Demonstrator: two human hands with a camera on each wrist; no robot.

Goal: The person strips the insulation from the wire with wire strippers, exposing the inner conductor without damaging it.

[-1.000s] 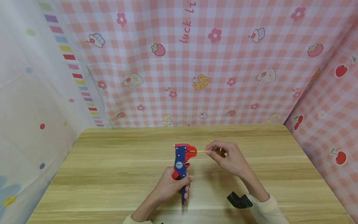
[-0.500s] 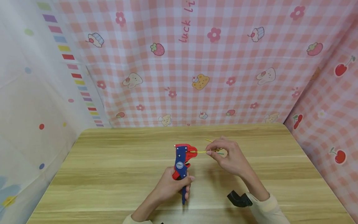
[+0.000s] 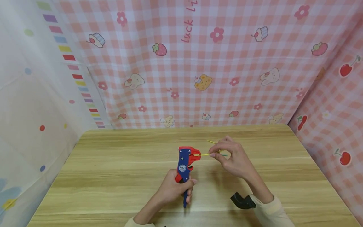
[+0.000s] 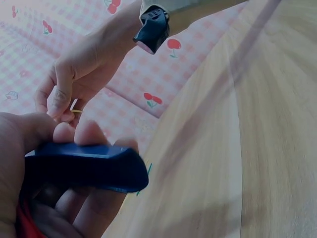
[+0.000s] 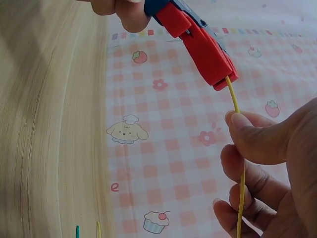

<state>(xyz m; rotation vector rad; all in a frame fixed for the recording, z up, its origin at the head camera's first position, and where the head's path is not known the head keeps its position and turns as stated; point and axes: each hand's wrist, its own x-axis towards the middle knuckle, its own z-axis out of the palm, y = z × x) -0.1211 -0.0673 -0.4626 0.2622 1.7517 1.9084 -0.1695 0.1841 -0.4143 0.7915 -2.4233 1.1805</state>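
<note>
My left hand (image 3: 176, 188) grips the handles of a red and blue wire stripper (image 3: 183, 162), held upright above the table with its red nose pointing right. In the left wrist view, the fingers curl round the blue handle (image 4: 89, 166). Between thumb and forefinger, my right hand (image 3: 231, 157) pinches a yellow wire (image 5: 241, 193) just short of the nose. One end of that wire runs into the front of the red nose (image 5: 218, 69); the rest trails down past the other fingers. The wire's tip is hidden inside the nose.
On the wooden table (image 3: 113, 176), behind and below my right hand, lie a green wire (image 5: 77, 231) and another yellow wire (image 5: 98, 230). A black wrist device (image 3: 243, 201) sits at the right sleeve. Pink checked cloth (image 3: 181, 63) hangs along the table's back edge.
The wire stripper's nose has shifted slightly right and down. The right hand's rear fingers have risen a little, and the green wire now shows behind them.
</note>
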